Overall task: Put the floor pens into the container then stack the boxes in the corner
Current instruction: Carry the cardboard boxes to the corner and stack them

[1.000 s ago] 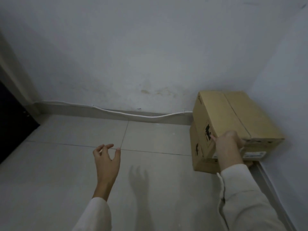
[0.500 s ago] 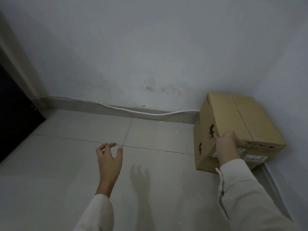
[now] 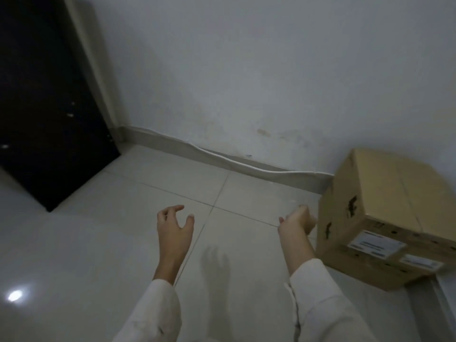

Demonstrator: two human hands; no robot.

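Two cardboard boxes stand stacked in the corner at the right: the upper box (image 3: 389,191) rests on the lower box (image 3: 357,265), both with white labels on the near side. My right hand (image 3: 294,222) hovers just left of the stack, apart from it, fingers loosely curled and holding nothing. My left hand (image 3: 174,228) hangs over the floor tiles at the centre, fingers spread and empty. No pens or container are in view.
A white wall (image 3: 246,82) runs behind, with a white cable (image 3: 246,166) along its skirting. A dark door (image 3: 42,107) fills the upper left. Pale floor tiles (image 3: 98,243) spread around my hands.
My right hand has let go of the upper box and drawn back to the left. The view has swung left, bringing the dark door into sight.
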